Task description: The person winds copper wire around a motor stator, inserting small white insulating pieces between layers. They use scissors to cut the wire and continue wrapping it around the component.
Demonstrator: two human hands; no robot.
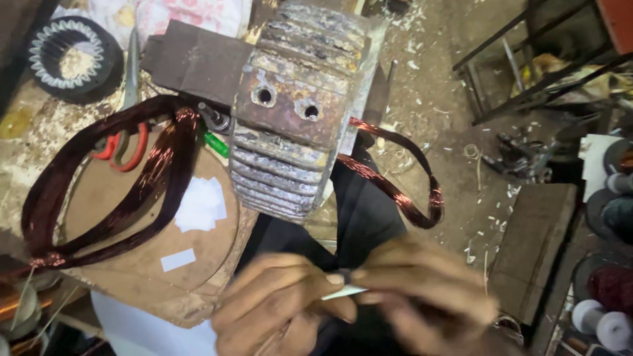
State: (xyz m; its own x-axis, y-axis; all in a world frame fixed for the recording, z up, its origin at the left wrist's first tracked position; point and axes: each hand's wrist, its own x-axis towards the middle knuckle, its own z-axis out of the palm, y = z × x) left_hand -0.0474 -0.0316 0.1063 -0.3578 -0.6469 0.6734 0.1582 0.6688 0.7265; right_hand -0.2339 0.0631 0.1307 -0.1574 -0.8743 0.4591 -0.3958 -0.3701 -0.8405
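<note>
Hands meet low: my left hand (280, 306) and right hand (422, 296) pinch a white strip (344, 291), maybe paper. Copper coils (105, 178) wait outside the motor (297, 112).

- A worn, stained bench (39, 142) fills the left of the frame, its top pale and flaking.
- A round brown board (125, 264) lies on the bench at lower left, with white paper scraps on it.
- The floor (455, 151) at centre right is bare grey-brown earth or concrete, littered with pale shavings and chips.
- A dark metal frame (527, 59) of thin bars stands at upper right.
- A flat brown slab (534, 244) rests on the floor at lower right.
- Light is dim and warm; the right edge falls into shadow.
</note>
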